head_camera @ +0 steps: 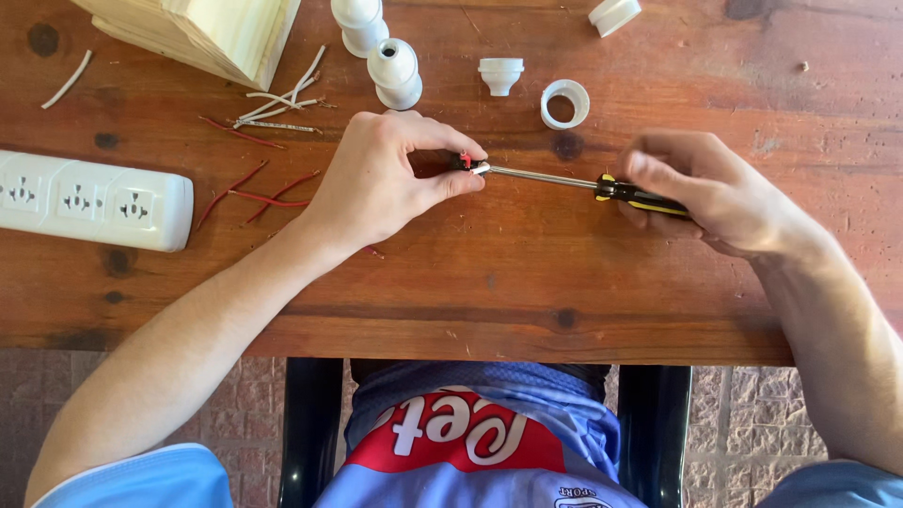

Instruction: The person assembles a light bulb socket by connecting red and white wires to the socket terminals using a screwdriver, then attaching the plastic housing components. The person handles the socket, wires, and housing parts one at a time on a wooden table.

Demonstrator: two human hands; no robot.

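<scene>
While left hand (386, 179) pinches small part (467, 165), right hand (705, 188) grips screwdriver (602, 186), tip touching part.

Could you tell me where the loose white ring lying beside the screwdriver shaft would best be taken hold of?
The white ring lies flat, hole up, clear of the white cone piece. Probably pinch its rim from above, one finger inside the hole and one outside; its wall looks low, so a side grip seems less sure.

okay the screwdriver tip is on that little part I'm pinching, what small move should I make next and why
Probably turn the screwdriver with your right hand while the left hand pinches the small part steady: the tip already meets it, and a red wire end shows there.
</scene>
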